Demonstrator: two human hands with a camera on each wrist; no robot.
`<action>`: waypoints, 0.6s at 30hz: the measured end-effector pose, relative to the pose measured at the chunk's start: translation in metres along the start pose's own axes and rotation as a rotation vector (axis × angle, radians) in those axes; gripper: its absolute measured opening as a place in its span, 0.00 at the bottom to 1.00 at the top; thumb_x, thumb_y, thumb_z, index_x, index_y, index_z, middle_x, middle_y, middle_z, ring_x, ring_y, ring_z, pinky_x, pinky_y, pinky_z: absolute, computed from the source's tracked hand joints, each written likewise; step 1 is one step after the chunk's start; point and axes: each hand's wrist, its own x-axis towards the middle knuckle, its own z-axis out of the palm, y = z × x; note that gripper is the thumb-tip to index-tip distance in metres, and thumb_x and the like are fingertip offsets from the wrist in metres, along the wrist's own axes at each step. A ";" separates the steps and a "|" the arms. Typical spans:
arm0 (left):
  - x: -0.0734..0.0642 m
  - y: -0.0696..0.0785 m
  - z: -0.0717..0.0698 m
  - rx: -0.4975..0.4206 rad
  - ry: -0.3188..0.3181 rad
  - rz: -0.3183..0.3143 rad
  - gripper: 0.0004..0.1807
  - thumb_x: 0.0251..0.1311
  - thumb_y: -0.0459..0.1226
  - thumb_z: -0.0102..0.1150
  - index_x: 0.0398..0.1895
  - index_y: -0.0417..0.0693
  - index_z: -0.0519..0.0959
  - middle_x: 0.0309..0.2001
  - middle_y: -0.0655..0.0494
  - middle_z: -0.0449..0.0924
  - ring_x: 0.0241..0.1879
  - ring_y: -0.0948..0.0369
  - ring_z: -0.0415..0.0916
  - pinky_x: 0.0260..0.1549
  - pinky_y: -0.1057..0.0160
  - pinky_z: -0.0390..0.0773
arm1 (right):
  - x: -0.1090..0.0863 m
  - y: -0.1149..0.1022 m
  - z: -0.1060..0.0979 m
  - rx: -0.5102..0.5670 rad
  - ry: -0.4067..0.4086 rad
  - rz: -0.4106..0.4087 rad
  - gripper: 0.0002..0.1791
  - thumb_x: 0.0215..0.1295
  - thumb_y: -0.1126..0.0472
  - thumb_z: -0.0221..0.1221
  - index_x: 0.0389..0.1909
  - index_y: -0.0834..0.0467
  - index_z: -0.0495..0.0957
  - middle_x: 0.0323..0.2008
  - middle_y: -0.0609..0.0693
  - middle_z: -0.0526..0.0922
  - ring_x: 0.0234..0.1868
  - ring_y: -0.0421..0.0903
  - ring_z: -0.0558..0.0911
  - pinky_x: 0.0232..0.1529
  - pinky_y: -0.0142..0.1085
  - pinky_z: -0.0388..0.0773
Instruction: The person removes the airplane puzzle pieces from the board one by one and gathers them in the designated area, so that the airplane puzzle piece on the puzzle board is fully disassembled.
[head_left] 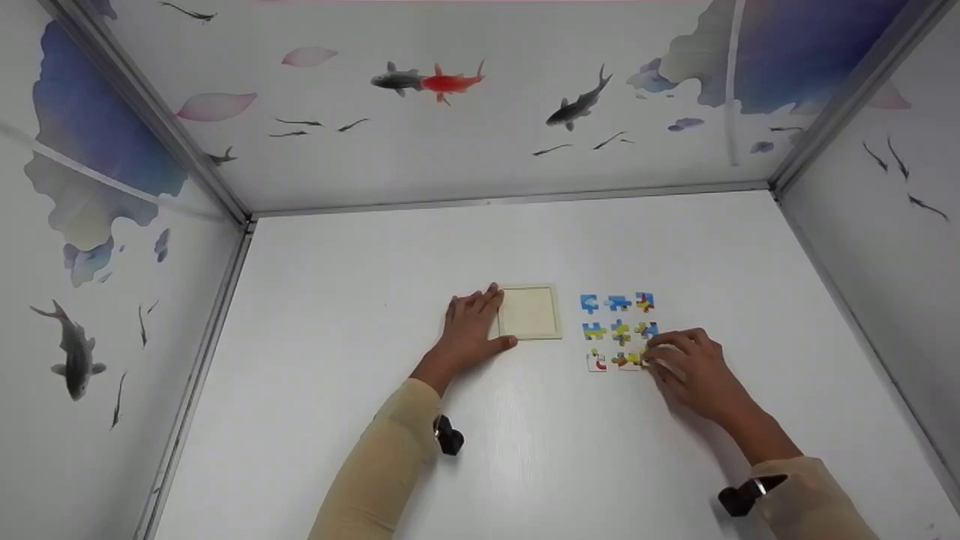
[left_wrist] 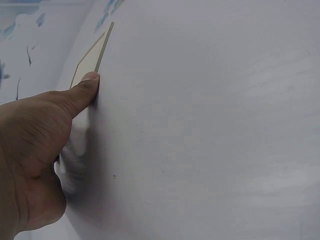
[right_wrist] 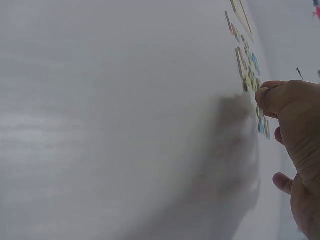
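Note:
A shallow square wooden puzzle tray (head_left: 529, 313) lies flat on the table with nothing inside it. My left hand (head_left: 474, 324) holds its left side, the thumb (left_wrist: 89, 85) against the near edge and the fingers at the far left corner. To the tray's right, several colourful jigsaw pieces (head_left: 620, 331) lie apart in three rows. My right hand (head_left: 694, 375) reaches in from the right and pinches a puzzle piece (head_left: 646, 354) at the near right corner of the group. Its fingertips mostly hide that piece.
The white table (head_left: 375, 300) is enclosed by white panels printed with fish and petals, such as the back wall (head_left: 487, 150). Metal strips run along the wall corners. Each wrist wears a black camera, like the one on the left sleeve (head_left: 450, 435).

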 end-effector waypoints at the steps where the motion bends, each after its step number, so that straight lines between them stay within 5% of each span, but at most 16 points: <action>1: 0.000 0.000 0.000 0.002 0.002 0.003 0.53 0.78 0.62 0.60 0.91 0.45 0.51 0.91 0.48 0.43 0.87 0.40 0.44 0.82 0.29 0.36 | -0.001 0.001 0.000 -0.004 -0.005 0.003 0.17 0.63 0.71 0.77 0.50 0.53 0.91 0.56 0.55 0.87 0.58 0.60 0.77 0.53 0.64 0.71; 18: 0.003 0.001 -0.001 0.003 0.013 0.010 0.53 0.77 0.61 0.62 0.91 0.44 0.51 0.91 0.48 0.44 0.87 0.40 0.45 0.82 0.29 0.37 | -0.009 0.006 0.004 -0.051 0.026 -0.033 0.20 0.58 0.75 0.78 0.48 0.54 0.90 0.56 0.53 0.89 0.58 0.59 0.79 0.54 0.65 0.73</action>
